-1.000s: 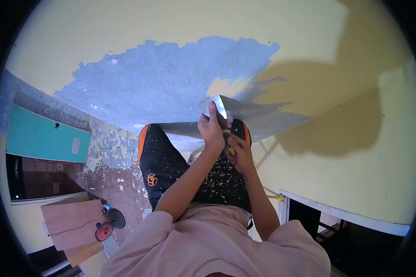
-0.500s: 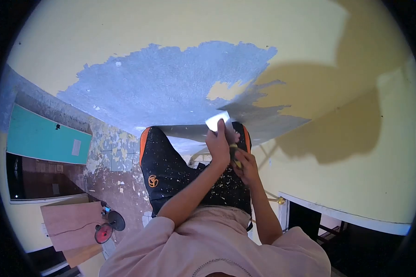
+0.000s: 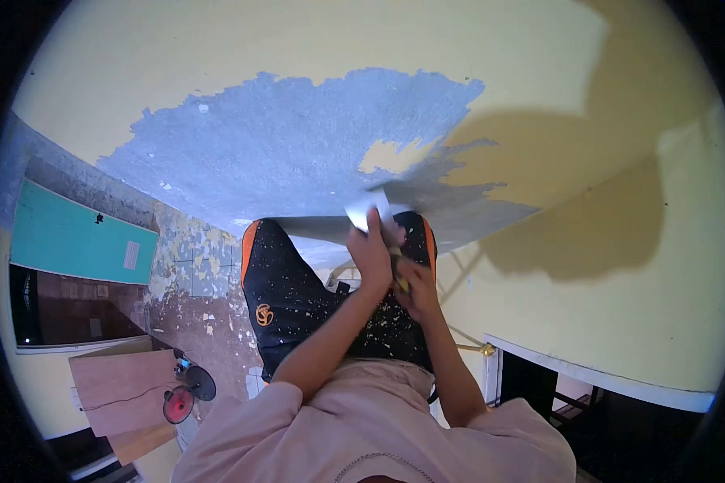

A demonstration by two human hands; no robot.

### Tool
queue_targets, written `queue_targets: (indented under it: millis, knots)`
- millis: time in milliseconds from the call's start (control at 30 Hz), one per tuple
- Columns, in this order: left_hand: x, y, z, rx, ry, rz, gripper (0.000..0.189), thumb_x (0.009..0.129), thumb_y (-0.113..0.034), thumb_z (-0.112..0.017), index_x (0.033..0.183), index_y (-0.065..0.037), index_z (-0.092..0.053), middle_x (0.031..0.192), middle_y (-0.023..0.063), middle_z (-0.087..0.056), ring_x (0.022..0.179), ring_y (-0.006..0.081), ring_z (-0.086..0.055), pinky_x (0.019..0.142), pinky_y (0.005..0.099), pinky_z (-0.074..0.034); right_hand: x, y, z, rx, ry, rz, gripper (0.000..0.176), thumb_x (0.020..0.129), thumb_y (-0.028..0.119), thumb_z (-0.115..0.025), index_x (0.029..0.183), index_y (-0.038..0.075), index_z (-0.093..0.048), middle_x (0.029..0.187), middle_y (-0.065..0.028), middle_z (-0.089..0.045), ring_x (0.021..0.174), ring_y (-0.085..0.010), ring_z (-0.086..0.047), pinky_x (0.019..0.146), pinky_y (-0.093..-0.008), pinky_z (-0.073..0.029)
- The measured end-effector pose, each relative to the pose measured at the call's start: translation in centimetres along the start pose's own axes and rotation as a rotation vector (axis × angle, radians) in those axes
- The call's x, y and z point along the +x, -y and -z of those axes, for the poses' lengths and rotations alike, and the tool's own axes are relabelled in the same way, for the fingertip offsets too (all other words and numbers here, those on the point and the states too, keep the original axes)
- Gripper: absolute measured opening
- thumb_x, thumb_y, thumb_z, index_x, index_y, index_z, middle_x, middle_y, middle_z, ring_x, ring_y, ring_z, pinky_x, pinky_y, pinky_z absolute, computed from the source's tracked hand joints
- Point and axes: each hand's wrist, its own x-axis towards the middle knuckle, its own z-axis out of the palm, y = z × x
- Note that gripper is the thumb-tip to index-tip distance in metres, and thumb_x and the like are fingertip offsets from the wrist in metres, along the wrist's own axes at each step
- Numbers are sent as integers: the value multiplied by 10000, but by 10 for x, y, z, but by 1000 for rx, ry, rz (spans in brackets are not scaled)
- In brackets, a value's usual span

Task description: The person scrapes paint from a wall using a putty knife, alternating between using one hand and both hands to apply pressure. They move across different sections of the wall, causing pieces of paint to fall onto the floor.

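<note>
A wide metal scraper (image 3: 368,211) is held over my lap, its bright blade close to the wall. My left hand (image 3: 370,253) is closed round the blade, with the thumb lying on its face. Below and to the right, my right hand (image 3: 415,291) grips the dark and yellow handle (image 3: 399,278). In front of my knees the wall shows a bare grey patch (image 3: 274,145) with ragged edges of yellow paint (image 3: 396,156). Paint flakes dot my black trousers (image 3: 294,298).
Flakes litter the floor (image 3: 209,322) on the left. A turquoise door panel (image 3: 84,233) stands at the far left, with a brown board (image 3: 121,390) and a fan (image 3: 179,405) below it. A doorway (image 3: 532,386) opens at the lower right.
Both hands and the scraper have moved slightly to the left. The grip looks the same.
</note>
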Motion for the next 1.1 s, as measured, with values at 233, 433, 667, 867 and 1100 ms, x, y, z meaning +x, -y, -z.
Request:
queue_targets:
  millis: [233, 433, 667, 867, 1100]
  knots:
    - [5, -3, 2, -185, 71, 8, 364, 887, -340, -592, 782, -14, -467, 595, 49, -526, 478, 142, -577, 439, 266, -511, -14, 18, -3, 55, 97, -79, 316, 898, 264, -566, 1121, 42, -588, 619, 0, -509, 389, -42, -370, 337, -186, -246]
    - [23, -22, -4, -107, 6, 20, 383, 876, -368, -603, 871, -3, -489, 620, 45, -517, 522, 161, -595, 473, 271, -506, 7, 4, -15, 14, -9, 4, 276, 899, 269, -567, 1050, 40, -597, 649, -15, -524, 397, -44, -380, 341, -181, -265]
    - [-4, -3, 3, 15, -43, -27, 360, 905, -361, -563, 785, -26, -507, 605, 26, -507, 474, 110, -502, 472, 274, -482, -15, 5, -1, 65, 90, -102, 254, 904, 274, -561, 1014, 48, -597, 618, -4, -519, 384, -42, -372, 337, -185, -242]
    - [25, -22, -3, -136, 40, -62, 363, 901, -359, -569, 806, -15, -503, 614, 19, -500, 502, 91, -489, 471, 262, -493, 15, 17, -28, 101, 155, -16, 224, 919, 272, -514, 921, 53, -559, 611, -16, -505, 363, -59, -362, 319, -189, -241]
    - [26, -18, 4, 47, 30, -96, 356, 913, -342, -553, 767, -19, -521, 656, 48, -544, 511, 95, -504, 461, 260, -466, 20, -2, -21, 107, 91, 45, 245, 910, 272, -549, 987, 51, -620, 632, -1, -521, 382, -42, -382, 328, -188, -235]
